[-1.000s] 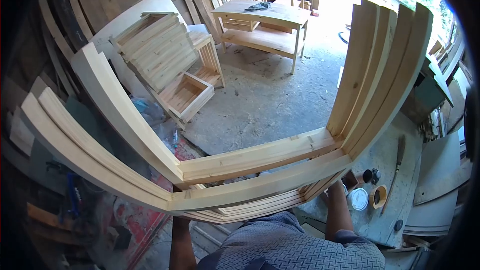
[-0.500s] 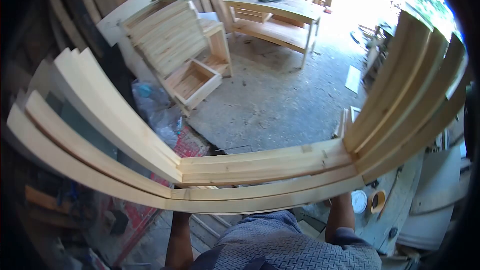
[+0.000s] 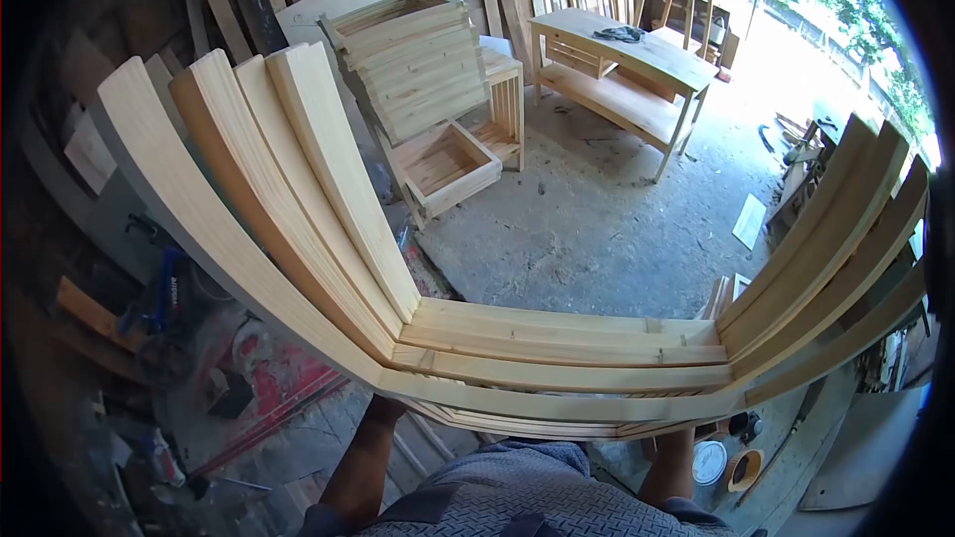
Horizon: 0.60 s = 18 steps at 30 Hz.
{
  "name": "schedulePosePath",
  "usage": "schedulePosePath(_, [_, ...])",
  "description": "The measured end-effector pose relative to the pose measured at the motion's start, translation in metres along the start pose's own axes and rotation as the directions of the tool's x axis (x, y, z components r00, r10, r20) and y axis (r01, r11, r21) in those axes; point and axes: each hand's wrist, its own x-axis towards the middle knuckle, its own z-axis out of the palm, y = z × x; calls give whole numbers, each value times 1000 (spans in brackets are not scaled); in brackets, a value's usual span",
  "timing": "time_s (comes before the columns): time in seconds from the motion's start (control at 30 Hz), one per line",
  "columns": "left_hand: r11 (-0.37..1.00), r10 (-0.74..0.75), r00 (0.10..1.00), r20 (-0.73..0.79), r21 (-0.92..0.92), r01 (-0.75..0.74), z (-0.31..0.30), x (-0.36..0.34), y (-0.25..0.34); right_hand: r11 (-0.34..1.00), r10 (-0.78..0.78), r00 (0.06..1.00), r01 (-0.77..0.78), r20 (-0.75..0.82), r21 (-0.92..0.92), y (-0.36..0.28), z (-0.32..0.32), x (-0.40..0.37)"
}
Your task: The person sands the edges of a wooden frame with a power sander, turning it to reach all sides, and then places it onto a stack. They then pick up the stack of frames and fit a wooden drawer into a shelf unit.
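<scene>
Planks (image 3: 557,358) stacked across our front
Our left forearm (image 3: 363,457) and right forearm (image 3: 674,455) reach beneath; both grips are hidden, so we cannot tell their hold.

The bundle of pale U-shaped wooden frames (image 3: 557,358) now tilts: its left arms stand taller and nearer, while its right arms sink low toward the edge. The light wooden workbench (image 3: 627,55) sits further right, and the stacked slatted wooden crates (image 3: 418,60) sit near the top middle.

Stacked wooden frames (image 3: 557,358) rest on both forearms (image 3: 368,452) above the concrete floor (image 3: 597,229).
</scene>
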Motion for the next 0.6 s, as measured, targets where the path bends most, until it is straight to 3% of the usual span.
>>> schedulePosePath(0.37, [996, 84, 994, 75, 21, -86, 18, 27, -7, 999, -26, 1000, 26, -9, 46, 15, 0, -14])
schedulePosePath(0.53, [975, 190, 974, 126, 91, -203, 34, 41, -10, 994, -46, 999, 46, -2, 102, 32, -14, -39])
schedulePosePath(0.6, [929, 274, 947, 169, 207, -306, 43, 53, -4, 991, -43, 999, 40, 20, 131, 33, -16, -49])
